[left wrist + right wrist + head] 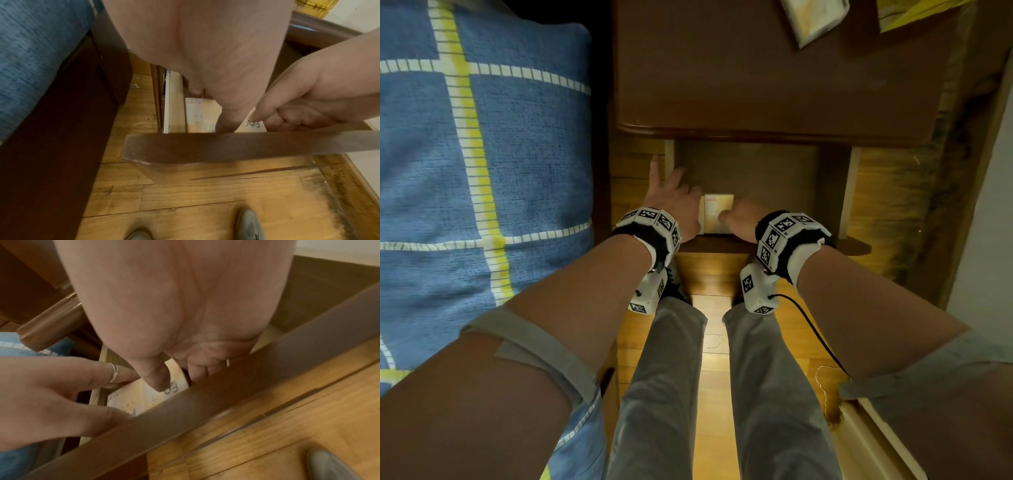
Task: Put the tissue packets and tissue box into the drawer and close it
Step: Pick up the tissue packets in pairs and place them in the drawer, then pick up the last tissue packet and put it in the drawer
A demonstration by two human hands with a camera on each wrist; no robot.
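A pale tissue box (719,212) (197,113) (131,395) lies in the open drawer (750,164), close behind the drawer's brown front board (712,245) (226,146) (226,402). My right hand (739,219) (308,100) (174,321) grips the box, thumb on its top and fingers curled down its right side. My left hand (674,202) (51,394) touches the box's left side with straight, spread fingers; a ring shows on one finger. A white tissue packet (815,20) lies on the nightstand top (756,75), far from both hands.
A bed with a blue checked cover (465,171) stands hard against the nightstand's left side. A yellow packet (914,10) lies at the top's back right corner. My legs and grey shoes (248,225) stand on the wooden floor before the drawer. A pale wall (983,222) runs on the right.
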